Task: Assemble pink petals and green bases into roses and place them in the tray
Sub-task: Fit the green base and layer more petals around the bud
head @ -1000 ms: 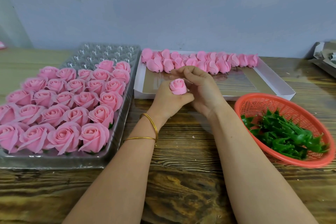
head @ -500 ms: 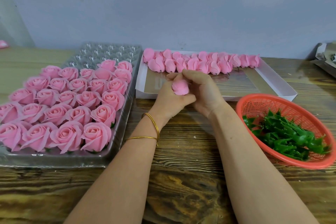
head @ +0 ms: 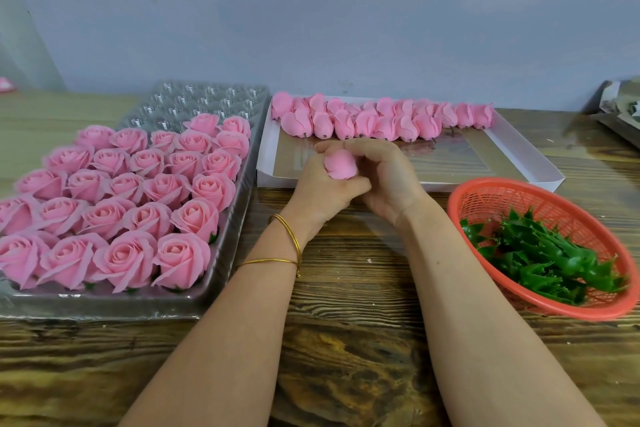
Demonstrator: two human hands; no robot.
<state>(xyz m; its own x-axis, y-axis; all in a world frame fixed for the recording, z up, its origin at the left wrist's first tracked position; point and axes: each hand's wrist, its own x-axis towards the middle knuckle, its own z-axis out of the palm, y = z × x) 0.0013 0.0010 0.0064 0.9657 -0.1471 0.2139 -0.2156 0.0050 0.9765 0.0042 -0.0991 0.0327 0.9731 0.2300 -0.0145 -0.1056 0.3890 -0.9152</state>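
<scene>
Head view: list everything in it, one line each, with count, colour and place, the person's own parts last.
clear tray: one, transparent, table's left, far cups unfilled
finished roses: over twenty, pink, in the clear tray
white box: one, white, centre back
petal buds: over a dozen, pink, along the box's far edge
basket: one, orange-red, right
green bases: a heap, green, in the basket
held bud: one, pink, between both hands
table: one, brown wood
bangles: two, gold, left wrist
left hand: grips held bud
right hand: fingers curled over held bud
</scene>
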